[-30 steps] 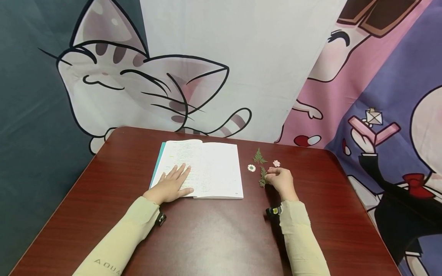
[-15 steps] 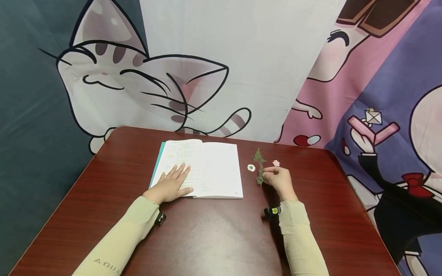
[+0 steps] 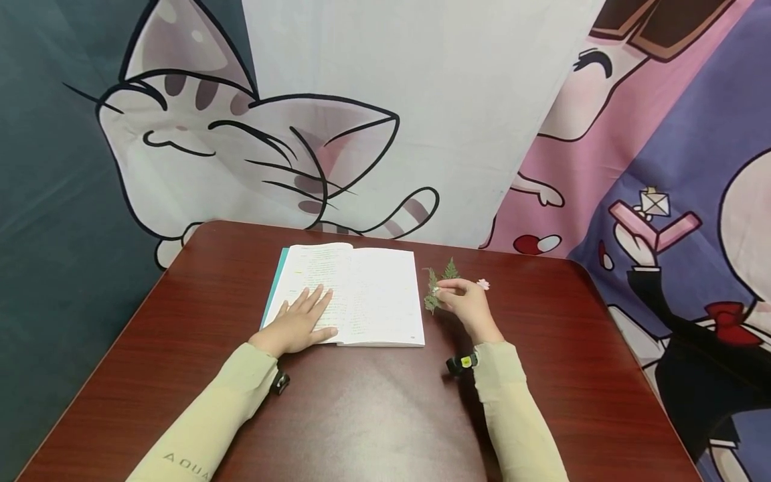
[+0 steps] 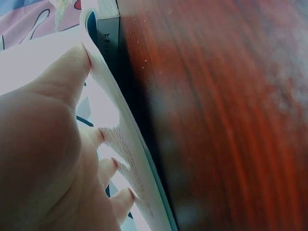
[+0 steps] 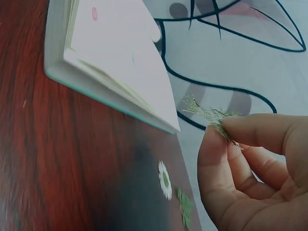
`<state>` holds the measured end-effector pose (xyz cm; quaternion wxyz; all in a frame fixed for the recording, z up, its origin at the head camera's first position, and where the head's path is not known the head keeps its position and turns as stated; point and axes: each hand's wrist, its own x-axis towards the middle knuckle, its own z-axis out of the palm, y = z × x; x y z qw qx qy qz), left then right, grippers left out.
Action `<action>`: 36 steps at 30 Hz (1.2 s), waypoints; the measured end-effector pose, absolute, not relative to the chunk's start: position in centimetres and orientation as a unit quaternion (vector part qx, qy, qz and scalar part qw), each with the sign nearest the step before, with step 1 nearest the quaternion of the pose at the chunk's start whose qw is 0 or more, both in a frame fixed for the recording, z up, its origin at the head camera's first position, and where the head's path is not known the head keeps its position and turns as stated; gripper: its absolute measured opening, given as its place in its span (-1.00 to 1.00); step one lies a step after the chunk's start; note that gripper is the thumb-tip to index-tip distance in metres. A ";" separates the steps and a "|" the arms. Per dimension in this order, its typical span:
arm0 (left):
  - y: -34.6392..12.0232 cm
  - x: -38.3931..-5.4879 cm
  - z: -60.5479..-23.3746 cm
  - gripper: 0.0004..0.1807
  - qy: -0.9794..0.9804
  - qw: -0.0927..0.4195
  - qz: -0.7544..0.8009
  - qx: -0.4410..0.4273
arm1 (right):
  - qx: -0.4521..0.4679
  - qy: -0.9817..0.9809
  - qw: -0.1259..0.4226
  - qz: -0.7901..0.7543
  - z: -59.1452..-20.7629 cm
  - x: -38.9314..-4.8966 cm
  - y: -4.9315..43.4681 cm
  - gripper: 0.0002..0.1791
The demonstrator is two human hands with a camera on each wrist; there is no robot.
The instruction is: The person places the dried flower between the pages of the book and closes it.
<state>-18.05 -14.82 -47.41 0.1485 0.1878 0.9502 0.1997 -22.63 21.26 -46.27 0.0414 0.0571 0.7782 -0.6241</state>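
Observation:
My left hand (image 3: pixel 294 323) lies flat with spread fingers on the left page of an open book (image 3: pixel 385 294); in the left wrist view its thumb (image 4: pixel 70 67) rests near the page edge. Between thumb and fingertips, my right hand (image 3: pixel 468 306) pinches a green fern leaf (image 3: pixel 431 302), held above the table just right of the book. The right wrist view shows the leaf (image 5: pixel 214 115) at the fingertips. Below it lie a white daisy (image 5: pixel 164 180) and a second fern leaf (image 5: pixel 184 207). A small pink flower (image 3: pixel 483 284) lies beyond the right hand.
Everything stands on a reddish-brown wooden table (image 3: pixel 361 415). A cloth backdrop (image 3: pixel 452 100) with cartoon figures hangs directly behind its far edge. The book has a teal cover edge (image 3: pixel 276 278).
My right hand has moved left towards the book, carrying the fern leaf away from beside the second leaf; it now partly covers the daisy. The left hand has stayed still.

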 end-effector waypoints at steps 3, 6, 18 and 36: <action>-14.9 -18.0 -47.4 -0.09 0.948 0.153 0.207 0.188 | 0.057 0.775 0.047 -0.627 -46.1 -23.1 20.4 -0.72; -14.9 -18.1 -47.6 -0.09 0.946 0.154 0.213 0.188 | 0.062 0.768 0.056 -0.636 -46.2 -23.7 19.5 -0.73; -15.1 -18.1 -47.6 -0.09 0.946 0.146 0.219 0.191 | 0.067 0.733 0.093 -0.671 -46.7 -25.6 16.5 -0.73; -15.1 -18.2 -47.7 -0.07 0.943 0.158 0.221 0.190 | 0.055 0.715 0.120 -0.686 -47.0 -28.1 12.3 -0.76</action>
